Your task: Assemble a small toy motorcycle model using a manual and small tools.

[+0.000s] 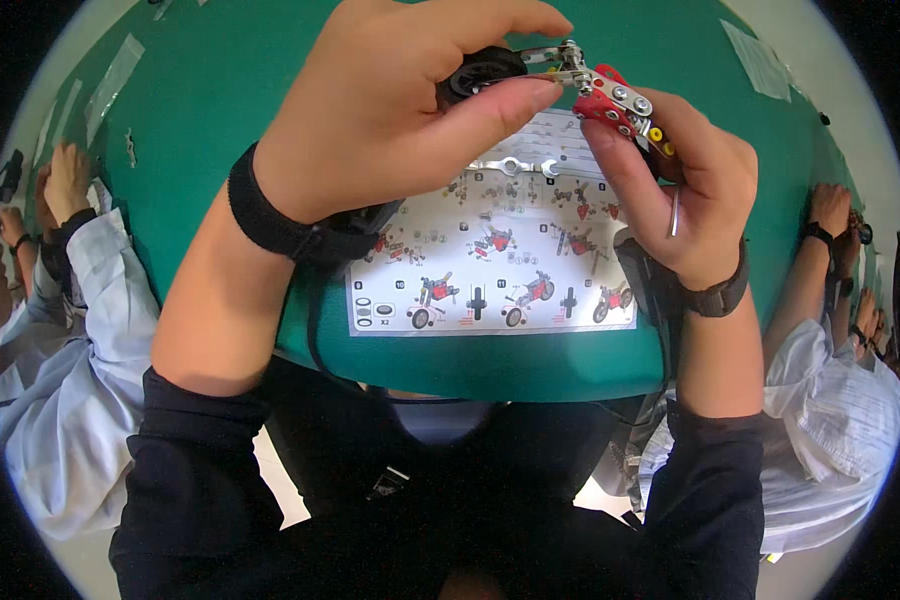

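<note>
Both hands hold a small metal model motorcycle (pixel 610 100) raised above the sheet. My left hand (pixel 410 110) is closed around its black wheel (pixel 482 72), thumb below and index finger stretched over the silver fork. My right hand (pixel 685 170) pinches the red, bolted body between thumb and fingers; yellow round pieces show beside the fingers. A thin silver rod (pixel 674 212), perhaps a hex key, sticks out from my right palm. Below the model, a small flat silver wrench (pixel 510 167) lies on the printed instruction sheet (pixel 450 240). My fingers hide part of the wheel and body.
The green table (pixel 470 360) curves around the sheet. A small metal piece (pixel 131 148) lies at the left, and clear plastic (pixel 757 60) at the far right. People in pale sleeves (pixel 100 340) work at both sides. Black straps with cables circle my wrists.
</note>
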A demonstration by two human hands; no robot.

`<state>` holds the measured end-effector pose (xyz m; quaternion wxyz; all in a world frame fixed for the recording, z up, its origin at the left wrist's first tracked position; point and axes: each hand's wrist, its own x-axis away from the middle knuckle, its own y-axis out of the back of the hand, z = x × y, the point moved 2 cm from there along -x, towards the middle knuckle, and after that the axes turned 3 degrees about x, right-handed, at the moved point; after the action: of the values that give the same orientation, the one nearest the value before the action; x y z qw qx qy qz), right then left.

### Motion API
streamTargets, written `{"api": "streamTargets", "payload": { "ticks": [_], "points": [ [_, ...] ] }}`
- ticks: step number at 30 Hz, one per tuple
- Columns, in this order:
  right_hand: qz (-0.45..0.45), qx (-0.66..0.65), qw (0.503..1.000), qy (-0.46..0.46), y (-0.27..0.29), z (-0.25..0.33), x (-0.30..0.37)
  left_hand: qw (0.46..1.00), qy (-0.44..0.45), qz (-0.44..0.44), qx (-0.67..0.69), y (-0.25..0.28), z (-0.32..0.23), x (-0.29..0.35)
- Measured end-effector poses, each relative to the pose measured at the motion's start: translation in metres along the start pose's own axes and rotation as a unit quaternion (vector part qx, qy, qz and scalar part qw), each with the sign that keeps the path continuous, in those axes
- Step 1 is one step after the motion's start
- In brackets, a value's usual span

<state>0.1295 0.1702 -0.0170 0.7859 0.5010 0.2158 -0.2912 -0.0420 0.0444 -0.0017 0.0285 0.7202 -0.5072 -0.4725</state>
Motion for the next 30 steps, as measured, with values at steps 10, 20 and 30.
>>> {"api": "streamTargets", "payload": {
  "ticks": [10,20,30],
  "points": [
    [0.153,-0.117,0.968,-0.163,0.000,-0.021,0.003,1.000,0.004,0.000,0.020,-0.001,0.003,-0.006],
    [0.200,-0.216,0.939,-0.181,0.006,-0.070,0.002,0.994,0.087,0.057,-0.034,0.017,0.021,-0.002],
    [0.102,-0.139,0.954,-0.246,0.011,-0.101,0.003,0.992,0.060,-0.063,-0.091,0.044,-0.022,-0.035]
  ]
}}
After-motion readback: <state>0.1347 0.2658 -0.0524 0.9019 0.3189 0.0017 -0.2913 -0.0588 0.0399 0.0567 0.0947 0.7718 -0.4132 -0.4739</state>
